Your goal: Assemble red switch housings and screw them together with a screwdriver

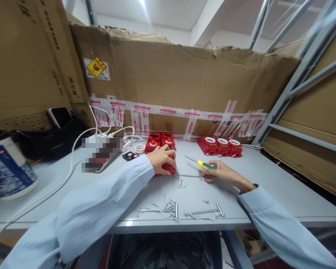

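Note:
My left hand (161,158) is closed over a red plastic housing (168,169) lying on the grey table (268,175). My right hand (218,172) rests on the table a little to its right, closed on a screwdriver with a yellow and green handle (204,164), its shaft pointing up and left. Between the two hands lies a thin metal rod (189,175). Two red housings (160,141) stand just behind my left hand. A row of three red housings with white rings (221,145) stands behind my right hand.
Loose screws and long metal bolts (170,208) lie near the table's front edge. A white ring (140,148), white cables (72,157), a phone (58,116), a black bag (53,140) and a blue and white container (8,168) are at the left. Taped cardboard walls (184,86) enclose the back.

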The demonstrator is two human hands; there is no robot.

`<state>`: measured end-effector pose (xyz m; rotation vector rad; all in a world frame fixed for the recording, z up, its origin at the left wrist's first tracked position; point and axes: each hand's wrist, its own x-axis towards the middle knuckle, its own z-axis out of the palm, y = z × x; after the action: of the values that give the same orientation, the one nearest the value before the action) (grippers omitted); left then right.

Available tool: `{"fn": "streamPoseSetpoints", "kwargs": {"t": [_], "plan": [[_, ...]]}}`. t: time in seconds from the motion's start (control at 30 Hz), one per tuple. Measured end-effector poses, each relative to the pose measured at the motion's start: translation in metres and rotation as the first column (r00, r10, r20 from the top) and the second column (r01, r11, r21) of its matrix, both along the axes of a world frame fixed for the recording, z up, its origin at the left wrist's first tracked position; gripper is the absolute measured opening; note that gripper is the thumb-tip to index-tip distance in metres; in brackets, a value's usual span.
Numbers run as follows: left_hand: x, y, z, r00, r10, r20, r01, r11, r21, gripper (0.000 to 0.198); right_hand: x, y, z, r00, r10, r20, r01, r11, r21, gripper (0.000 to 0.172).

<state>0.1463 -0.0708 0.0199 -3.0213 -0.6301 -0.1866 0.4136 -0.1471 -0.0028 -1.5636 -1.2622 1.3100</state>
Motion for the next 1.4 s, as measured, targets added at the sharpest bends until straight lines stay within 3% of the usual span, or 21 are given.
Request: {"fn": "streamPoseSetpoints", "kwargs": {"t": [0.3,0.63,0.9,1.4], "plan": [[0.033,-0.009,0.007,0.996,-0.08,-0.029,0.08,0.997,-0.002,0.029,-0.041,0.014,-0.006,0.991,-0.002,-0.134,-0.01,0.996,-0.085,0.009],[0.061,-0.006,-0.003,0.984,-0.105,-0.147,0.098,0.994,-0.056,0.03,-0.011,0.011,-0.002,0.99,-0.117,-0.08,0.129,0.977,0.171,0.019],[0.068,-0.012,-0.007,0.976,-0.074,-0.205,0.093,0.992,0.081,0.031,-0.017,0.012,-0.001,0.994,-0.108,-0.02,0.108,0.946,0.306,0.039],[0.076,-0.003,-0.004,0.977,-0.074,-0.198,0.071,0.997,-0.022,0.033,-0.019,0.009,0.011,0.993,-0.117,0.029,0.099,0.928,0.359,0.039]]}}
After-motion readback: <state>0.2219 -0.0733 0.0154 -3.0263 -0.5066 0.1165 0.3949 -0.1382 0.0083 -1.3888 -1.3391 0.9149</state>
